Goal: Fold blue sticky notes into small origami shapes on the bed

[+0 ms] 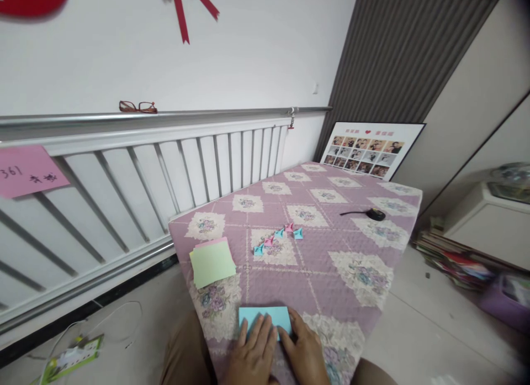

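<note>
A light-blue sheet of paper (269,313), apparently folded into a wide rectangle, lies at the near edge of the cloth-covered table. My left hand (254,349) is spread flat on it, fingers stretched toward the far edge. The paper's right end is between the thumb and fingers of my right hand (304,346). Farther in, small folded paper pieces, blue (258,251) and pink (289,227), sit in a loose row. To the left is a stack of sticky notes (213,263), pale green on top with pink and yellow edges showing.
A black tape measure (375,214) lies on the right of the patterned tablecloth (306,258). A white radiator (186,172) runs along the left, with eyeglasses (138,107) on the pipe above. A photo board (368,150) leans beyond the far end.
</note>
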The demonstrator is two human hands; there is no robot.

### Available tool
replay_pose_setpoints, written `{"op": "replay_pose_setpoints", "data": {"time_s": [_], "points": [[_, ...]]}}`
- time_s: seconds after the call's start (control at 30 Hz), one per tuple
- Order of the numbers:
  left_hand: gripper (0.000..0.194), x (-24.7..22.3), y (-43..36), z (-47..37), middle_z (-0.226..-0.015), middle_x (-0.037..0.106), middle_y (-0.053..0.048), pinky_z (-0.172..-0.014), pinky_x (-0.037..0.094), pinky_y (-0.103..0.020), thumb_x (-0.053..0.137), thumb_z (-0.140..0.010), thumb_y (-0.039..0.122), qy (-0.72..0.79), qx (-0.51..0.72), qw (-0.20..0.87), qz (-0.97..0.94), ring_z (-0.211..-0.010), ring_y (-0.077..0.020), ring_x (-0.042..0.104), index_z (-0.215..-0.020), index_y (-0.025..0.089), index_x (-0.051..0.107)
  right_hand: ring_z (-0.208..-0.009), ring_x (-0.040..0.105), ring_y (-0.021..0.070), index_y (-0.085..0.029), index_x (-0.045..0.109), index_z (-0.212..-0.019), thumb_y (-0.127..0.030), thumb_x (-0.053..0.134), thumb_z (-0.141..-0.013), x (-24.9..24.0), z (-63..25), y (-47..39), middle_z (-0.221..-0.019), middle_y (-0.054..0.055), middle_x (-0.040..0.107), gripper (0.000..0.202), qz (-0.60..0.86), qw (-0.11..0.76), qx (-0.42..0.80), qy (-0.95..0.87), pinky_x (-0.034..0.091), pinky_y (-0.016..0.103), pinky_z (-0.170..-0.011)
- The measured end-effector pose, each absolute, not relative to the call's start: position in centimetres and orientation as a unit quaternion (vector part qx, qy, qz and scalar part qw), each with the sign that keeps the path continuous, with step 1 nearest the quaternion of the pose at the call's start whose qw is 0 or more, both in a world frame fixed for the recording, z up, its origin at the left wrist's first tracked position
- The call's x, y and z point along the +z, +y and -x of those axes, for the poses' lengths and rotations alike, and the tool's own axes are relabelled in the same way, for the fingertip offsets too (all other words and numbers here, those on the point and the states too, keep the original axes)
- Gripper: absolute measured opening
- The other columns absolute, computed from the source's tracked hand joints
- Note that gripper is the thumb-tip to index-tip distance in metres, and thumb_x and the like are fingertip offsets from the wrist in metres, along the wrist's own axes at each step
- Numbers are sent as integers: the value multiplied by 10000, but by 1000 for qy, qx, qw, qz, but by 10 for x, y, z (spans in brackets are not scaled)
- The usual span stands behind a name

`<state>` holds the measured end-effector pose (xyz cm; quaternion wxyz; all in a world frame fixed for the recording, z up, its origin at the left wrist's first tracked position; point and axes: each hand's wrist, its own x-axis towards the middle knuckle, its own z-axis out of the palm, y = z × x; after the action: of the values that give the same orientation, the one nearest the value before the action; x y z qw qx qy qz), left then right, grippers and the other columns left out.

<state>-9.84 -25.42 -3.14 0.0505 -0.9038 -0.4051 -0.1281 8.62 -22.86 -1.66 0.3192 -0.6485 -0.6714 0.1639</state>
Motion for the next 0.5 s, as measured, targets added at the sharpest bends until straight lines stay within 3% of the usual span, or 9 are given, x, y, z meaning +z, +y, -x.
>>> {"op": "replay_pose_setpoints", "data": {"time_s": [0.3,0.5], "points": [[874,-35,-251,106,-1526,-16,-97,-1076,141,-634,519,-778,273,-424,-50,-142,893,-1399,-336,68,-1478,194,2,-932,656,249,-178,530,-1233,-387,474,-841,-16,-82,-230,-1068,88,692,448,670,313,114,-663,482,412,-851],[876,-27,-250,105,-1528,-4,-109,-1060,141,-667,549,-797,395,-432,-37,-164,886,-1391,-366,76,-1478,201,34,-888,668,239,-223,501,-1260,-362,478,-840,-13,-80,-226,-1025,50,707,443,681,291,128,-660,471,421,-830]]}}
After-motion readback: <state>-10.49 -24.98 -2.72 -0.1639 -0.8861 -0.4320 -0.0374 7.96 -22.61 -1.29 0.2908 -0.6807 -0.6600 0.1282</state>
